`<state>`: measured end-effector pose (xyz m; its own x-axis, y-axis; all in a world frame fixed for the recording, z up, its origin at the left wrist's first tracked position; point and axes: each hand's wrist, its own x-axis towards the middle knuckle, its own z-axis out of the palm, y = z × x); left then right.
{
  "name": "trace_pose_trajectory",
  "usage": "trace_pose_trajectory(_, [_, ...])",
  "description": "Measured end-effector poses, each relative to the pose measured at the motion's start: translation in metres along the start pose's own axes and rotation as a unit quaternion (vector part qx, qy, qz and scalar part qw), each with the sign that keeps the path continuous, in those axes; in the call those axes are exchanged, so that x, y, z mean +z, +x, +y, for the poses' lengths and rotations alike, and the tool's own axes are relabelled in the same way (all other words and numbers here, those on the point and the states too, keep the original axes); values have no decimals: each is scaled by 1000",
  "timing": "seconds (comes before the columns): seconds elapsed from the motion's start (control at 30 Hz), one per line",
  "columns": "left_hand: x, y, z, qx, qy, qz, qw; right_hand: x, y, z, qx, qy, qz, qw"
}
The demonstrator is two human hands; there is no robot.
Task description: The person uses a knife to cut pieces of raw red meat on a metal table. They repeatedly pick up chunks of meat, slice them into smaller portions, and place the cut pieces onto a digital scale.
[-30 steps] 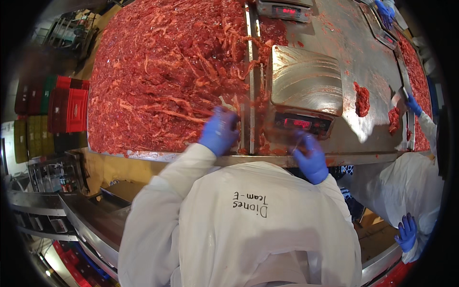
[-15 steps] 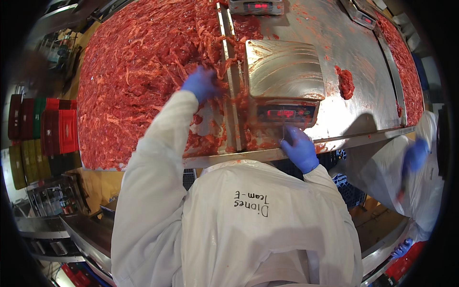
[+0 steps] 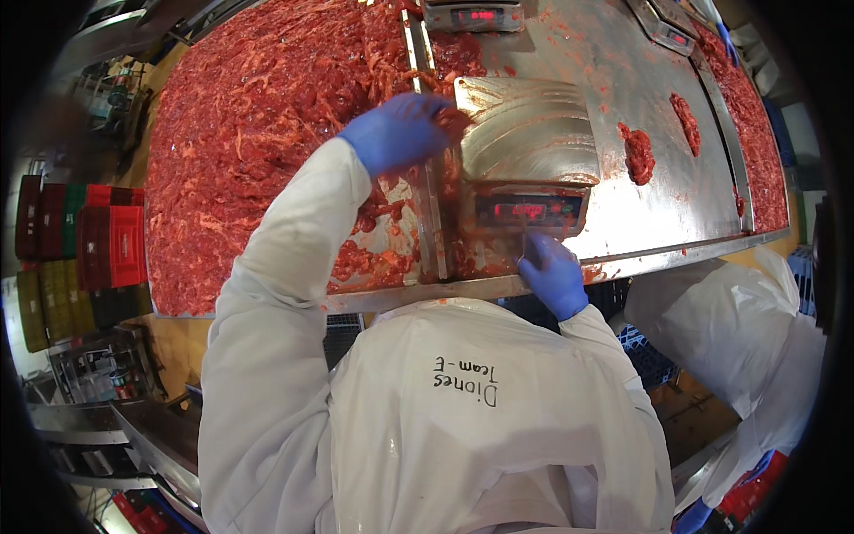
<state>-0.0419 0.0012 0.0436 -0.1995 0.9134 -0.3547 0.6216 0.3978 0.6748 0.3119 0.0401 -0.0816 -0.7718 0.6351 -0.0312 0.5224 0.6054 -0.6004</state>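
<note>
My left hand [image 3: 396, 135], in a blue glove, is closed on a dark red piece of meat [image 3: 456, 123]. It hovers over the metal divider [image 3: 433, 191], beside the left edge of the scale's steel platform [image 3: 529, 133]. A broad heap of raw red meat [image 3: 240, 160] spreads to the left of the divider. Below the scale's lit display [image 3: 525, 211], my right hand [image 3: 557, 278] rests near the table's front edge with curled fingers. Something thin and dark pokes up from its fingertips, too small to name.
Two meat portions, a nearer one [image 3: 639, 156] and a farther one [image 3: 685, 125], lie on the steel table [image 3: 623, 222]. Other scales [image 3: 476, 16] stand at the back. A co-worker in white [image 3: 729, 329] is at the right. Red crates [image 3: 111, 245] are stacked at left.
My left hand has moved up and right from the meat heap, carrying a piece to the scale's edge. A second portion now lies at right. The co-worker has shifted; my right hand stays nearly still.
</note>
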Motion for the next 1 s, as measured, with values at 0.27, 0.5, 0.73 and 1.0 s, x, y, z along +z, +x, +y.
trace_pose_trajectory(0.27, [52,58,67,286,92,91,949,4,-2,7,-26,-7,11,1000])
trace_pose_trajectory(0.5, [29,22,-31,74,333,159,927,8,-10,14,-7,30,36,999])
trace_pose_trajectory(0.73, [143,-38,-55,123,224,70,964,21,-16,22,13,102,101,990])
trace_pose_trajectory(1.0, [48,-9,40,104,-267,-80,955,30,-18,31,0,89,124,988])
